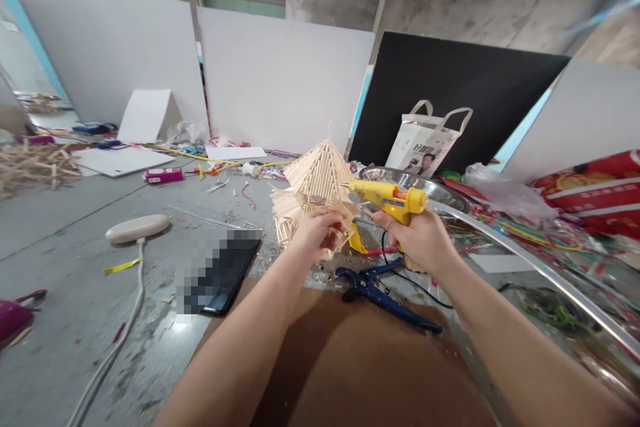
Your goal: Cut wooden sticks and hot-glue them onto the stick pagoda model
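My right hand (pixel 423 240) is closed round the grip of a yellow glue gun (pixel 387 199), whose nozzle points left at a model roof built of thin wooden sticks (pixel 317 180). My left hand (pixel 315 233) pinches the lower front edge of that stick model, fingers curled on the sticks. The model stands on the grey floor just beyond my knees. A long clear glue stick (pixel 525 263) trails from the back of the gun toward the lower right.
Blue cutters (pixel 380 290) lie on the floor under my hands. A dark phone (pixel 225 273) lies to the left, beside a white oval device (pixel 137 228) with a cable. A metal bowl (pixel 425 183), a paper bag (pixel 425 143) and red packaging (pixel 590 190) crowd the right. White boards lean behind.
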